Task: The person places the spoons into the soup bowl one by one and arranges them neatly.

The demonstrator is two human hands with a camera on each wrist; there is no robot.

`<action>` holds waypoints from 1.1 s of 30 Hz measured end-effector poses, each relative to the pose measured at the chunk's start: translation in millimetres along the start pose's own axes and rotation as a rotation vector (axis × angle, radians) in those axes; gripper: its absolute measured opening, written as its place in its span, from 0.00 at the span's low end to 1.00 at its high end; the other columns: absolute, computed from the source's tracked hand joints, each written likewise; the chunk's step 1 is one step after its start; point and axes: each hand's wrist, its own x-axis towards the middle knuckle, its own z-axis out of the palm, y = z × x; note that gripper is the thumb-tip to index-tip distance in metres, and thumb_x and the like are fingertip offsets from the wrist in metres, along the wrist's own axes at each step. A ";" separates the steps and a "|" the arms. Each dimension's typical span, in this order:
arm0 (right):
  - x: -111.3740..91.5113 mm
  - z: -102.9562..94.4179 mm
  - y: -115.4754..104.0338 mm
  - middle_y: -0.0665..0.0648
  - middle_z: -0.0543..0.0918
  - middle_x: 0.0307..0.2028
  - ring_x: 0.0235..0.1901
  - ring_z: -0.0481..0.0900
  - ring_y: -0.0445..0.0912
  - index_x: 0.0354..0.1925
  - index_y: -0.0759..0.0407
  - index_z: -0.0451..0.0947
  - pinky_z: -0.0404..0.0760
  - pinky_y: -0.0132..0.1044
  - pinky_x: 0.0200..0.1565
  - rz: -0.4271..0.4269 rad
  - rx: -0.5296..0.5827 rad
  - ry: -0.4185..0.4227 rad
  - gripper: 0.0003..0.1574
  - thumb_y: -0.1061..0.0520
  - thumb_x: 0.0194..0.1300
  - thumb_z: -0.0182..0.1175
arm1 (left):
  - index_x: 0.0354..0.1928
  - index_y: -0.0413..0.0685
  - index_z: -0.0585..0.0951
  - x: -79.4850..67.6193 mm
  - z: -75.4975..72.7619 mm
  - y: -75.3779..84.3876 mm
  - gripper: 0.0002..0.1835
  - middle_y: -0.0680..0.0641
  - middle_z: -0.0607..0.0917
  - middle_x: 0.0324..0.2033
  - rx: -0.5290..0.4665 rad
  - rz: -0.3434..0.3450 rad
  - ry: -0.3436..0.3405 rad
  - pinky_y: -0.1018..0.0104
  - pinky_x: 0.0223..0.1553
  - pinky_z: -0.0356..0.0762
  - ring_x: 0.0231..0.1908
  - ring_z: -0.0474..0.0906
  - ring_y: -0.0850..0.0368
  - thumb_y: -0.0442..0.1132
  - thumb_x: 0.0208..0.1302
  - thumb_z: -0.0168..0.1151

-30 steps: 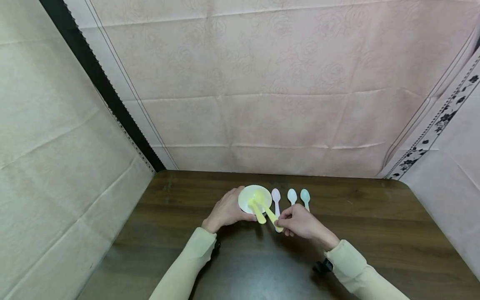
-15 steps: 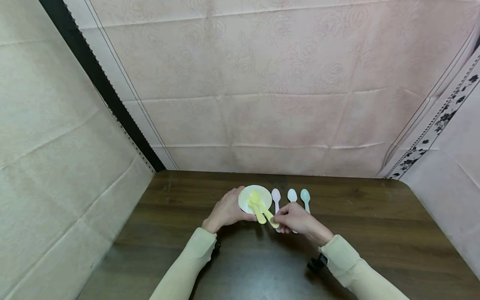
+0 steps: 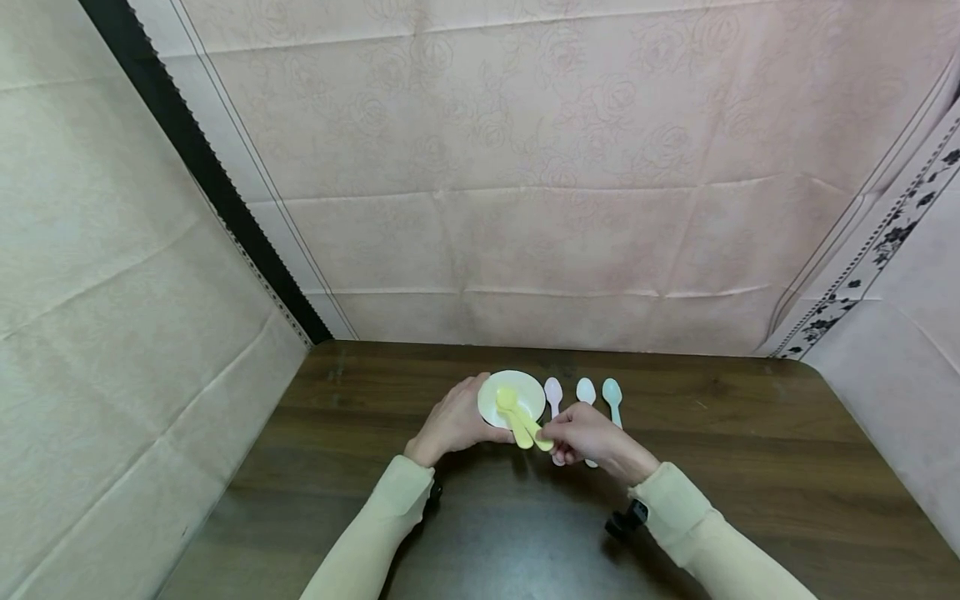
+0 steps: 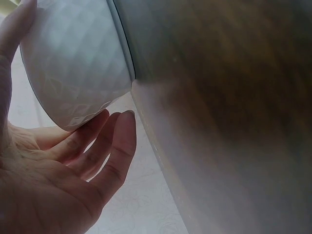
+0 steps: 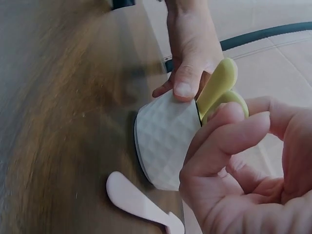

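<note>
My left hand [image 3: 459,417] holds a small white bowl [image 3: 487,402] at the table's far middle, thumb on the near side and fingers on the opposite side. The bowl's dimpled outer wall [image 4: 73,53] shows in the left wrist view. Two yellow spoons lean in the bowl, handles out over the near rim. One yellow spoon [image 3: 520,435] rests there untouched. The other yellow spoon [image 5: 236,101] is pinched by its handle end between the thumb and index finger of my right hand [image 3: 592,437]. Their heads overlap inside the bowl.
Right of the bowl lie a lilac spoon [image 3: 553,390], a white spoon [image 3: 586,391] and a light blue spoon [image 3: 612,391] in a row, partly under my right hand. The brown wooden table [image 3: 750,467] ends at a pale cloth backdrop [image 3: 562,250].
My right hand has moved left and slightly away from me, bringing the pinched yellow spoon closer alongside the other one. My left hand and the bowl have stayed in place.
</note>
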 end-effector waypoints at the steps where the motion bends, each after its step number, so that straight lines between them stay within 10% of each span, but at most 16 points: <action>1: 0.7 0.1 0.1 0.49 0.78 0.19 0.21 0.75 0.37 0.39 0.74 0.85 0.73 0.26 0.26 0.009 0.017 -0.003 0.15 0.59 0.72 0.64 | 0.72 0.49 0.75 0.0 0.3 -0.1 0.55 0.46 0.86 0.57 0.000 0.002 -0.001 0.46 0.55 0.83 0.58 0.82 0.47 0.63 0.45 0.90; 33: 6.6 5.9 2.5 0.50 0.82 0.22 0.22 0.78 0.37 0.36 0.67 0.84 0.78 0.26 0.28 0.075 0.132 0.020 0.26 0.44 0.77 0.67 | 0.71 0.50 0.76 -0.6 -1.1 1.8 0.53 0.47 0.86 0.57 -0.035 0.016 -0.006 0.47 0.55 0.83 0.56 0.82 0.49 0.63 0.46 0.89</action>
